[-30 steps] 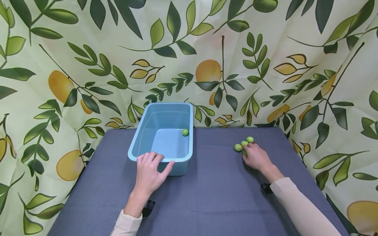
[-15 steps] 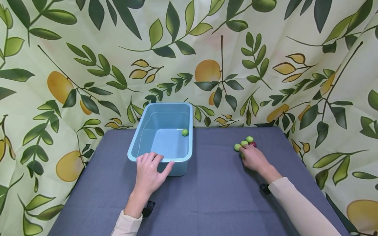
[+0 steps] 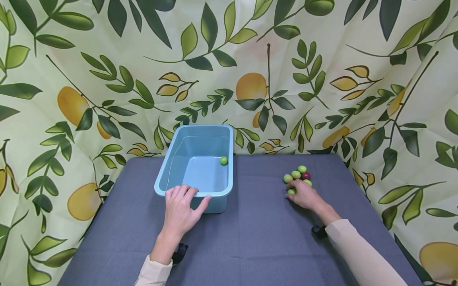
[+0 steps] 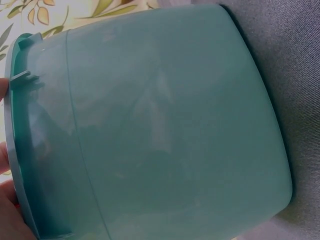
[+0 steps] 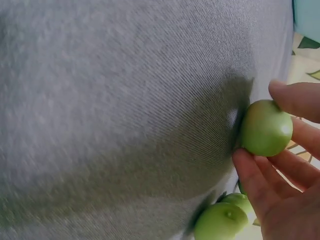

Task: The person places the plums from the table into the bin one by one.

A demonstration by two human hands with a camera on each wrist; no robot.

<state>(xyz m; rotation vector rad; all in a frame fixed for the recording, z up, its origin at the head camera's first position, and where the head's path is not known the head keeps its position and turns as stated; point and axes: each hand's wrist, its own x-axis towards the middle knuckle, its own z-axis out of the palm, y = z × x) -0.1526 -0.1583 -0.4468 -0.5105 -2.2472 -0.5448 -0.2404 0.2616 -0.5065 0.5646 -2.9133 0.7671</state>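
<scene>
My right hand [image 3: 305, 194] pinches a small round green fruit [image 5: 267, 128] between thumb and fingers, low over the cloth. Just behind that hand are more green fruits [image 3: 295, 174] and one dark red fruit [image 3: 305, 176], grouped together; one green fruit [image 3: 307, 182] is partly covered by the hand. My left hand [image 3: 181, 208] holds the front rim of a light blue bin [image 3: 230, 167], fingers bent over the edge and thumb out in front. Inside the bin, one green fruit [image 3: 224, 160] lies by the right wall. The left wrist view is mostly filled by the bin's outer wall [image 4: 160, 120].
A dark blue-grey cloth [image 3: 250, 238] covers the table. Behind and beside it hangs a leaf-and-fruit patterned curtain [image 3: 214, 79], close to the table's back edge and the bin's far end.
My right hand has drawn slightly toward me and left with a green fruit, and the red fruit and a green one beside it have come into view. The left hand and bin have stayed put.
</scene>
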